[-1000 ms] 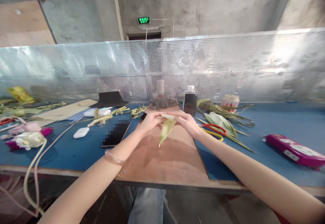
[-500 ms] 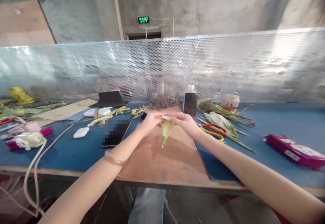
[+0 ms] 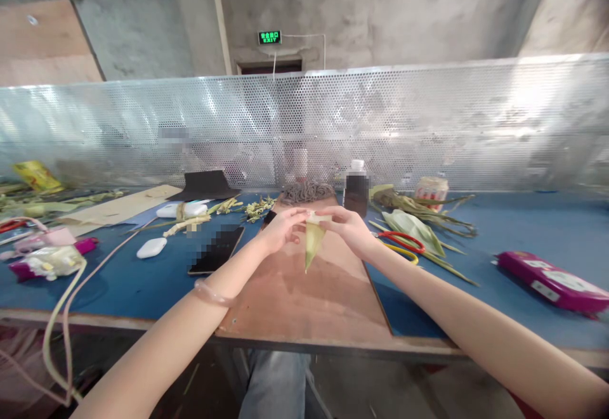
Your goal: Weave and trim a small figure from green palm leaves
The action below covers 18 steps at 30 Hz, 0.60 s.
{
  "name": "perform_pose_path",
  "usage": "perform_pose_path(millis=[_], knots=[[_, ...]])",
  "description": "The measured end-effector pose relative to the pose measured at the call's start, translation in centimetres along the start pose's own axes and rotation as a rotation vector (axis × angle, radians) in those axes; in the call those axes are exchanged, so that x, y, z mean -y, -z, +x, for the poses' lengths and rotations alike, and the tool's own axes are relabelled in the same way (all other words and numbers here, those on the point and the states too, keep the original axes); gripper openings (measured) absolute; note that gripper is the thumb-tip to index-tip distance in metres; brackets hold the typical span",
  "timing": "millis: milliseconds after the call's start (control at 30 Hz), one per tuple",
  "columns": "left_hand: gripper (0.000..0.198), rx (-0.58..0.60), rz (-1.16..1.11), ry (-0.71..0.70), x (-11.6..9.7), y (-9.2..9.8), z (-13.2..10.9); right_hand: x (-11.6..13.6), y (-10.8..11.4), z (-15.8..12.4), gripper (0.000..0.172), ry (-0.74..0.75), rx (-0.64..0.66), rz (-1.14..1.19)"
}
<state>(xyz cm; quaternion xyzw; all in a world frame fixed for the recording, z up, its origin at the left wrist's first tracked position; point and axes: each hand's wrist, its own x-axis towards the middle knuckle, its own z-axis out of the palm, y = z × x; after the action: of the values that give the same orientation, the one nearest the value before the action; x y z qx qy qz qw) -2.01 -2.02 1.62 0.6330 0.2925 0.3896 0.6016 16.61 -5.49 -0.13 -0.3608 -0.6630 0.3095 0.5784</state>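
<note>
A pale green corn husk piece [image 3: 313, 240], narrowing to a point at the bottom, hangs upright between my hands above the wooden board [image 3: 309, 305]. My right hand [image 3: 349, 230] pinches its upper right side, fingers bent over the top edge. My left hand [image 3: 281, 231] has its fingertips at the upper left edge, with a lower finger or the thumb curled apart from the husk. Something whitish shows at the top between the fingertips; I cannot make out what it is. A coil of grey cord [image 3: 308, 192] lies behind the hands at the board's far end.
Red-and-yellow-handled scissors [image 3: 404, 242] and loose husks [image 3: 416, 229] lie right of the board, near a dark bottle [image 3: 356, 194]. Further right is a magenta pouch [image 3: 552, 281]. Left are a phone [image 3: 221, 251], a white case [image 3: 151, 248] and cables. A perforated metal screen [image 3: 428, 121] stands behind.
My left hand has loosened and its lower fingers have drawn slightly away from the husk, showing more of it. The husk has shifted a little; my right hand stays nearly in place.
</note>
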Motion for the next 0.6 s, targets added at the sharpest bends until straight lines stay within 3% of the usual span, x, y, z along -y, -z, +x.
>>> perform_pose_path(millis=[167, 300, 400, 600], knots=[[0.042, -0.034, 0.086, 0.026, 0.25, 0.11, -0.03, -0.31, 0.01, 0.11, 0.023, 0.020, 0.005, -0.055], [0.041, -0.035, 0.131, 0.041, 0.30, 0.12, -0.01, -0.53, -0.03, 0.22, 0.037, -0.035, 0.017, -0.081], [0.038, -0.007, 0.151, 0.049, 0.23, 0.01, -0.15, -0.56, 0.15, 0.33, 0.044, -0.060, 0.099, -0.073], [0.036, 0.071, 0.185, 0.071, 0.15, -0.02, -0.39, 0.34, 0.55, 0.04, 0.034, -0.119, 0.223, -0.038]])
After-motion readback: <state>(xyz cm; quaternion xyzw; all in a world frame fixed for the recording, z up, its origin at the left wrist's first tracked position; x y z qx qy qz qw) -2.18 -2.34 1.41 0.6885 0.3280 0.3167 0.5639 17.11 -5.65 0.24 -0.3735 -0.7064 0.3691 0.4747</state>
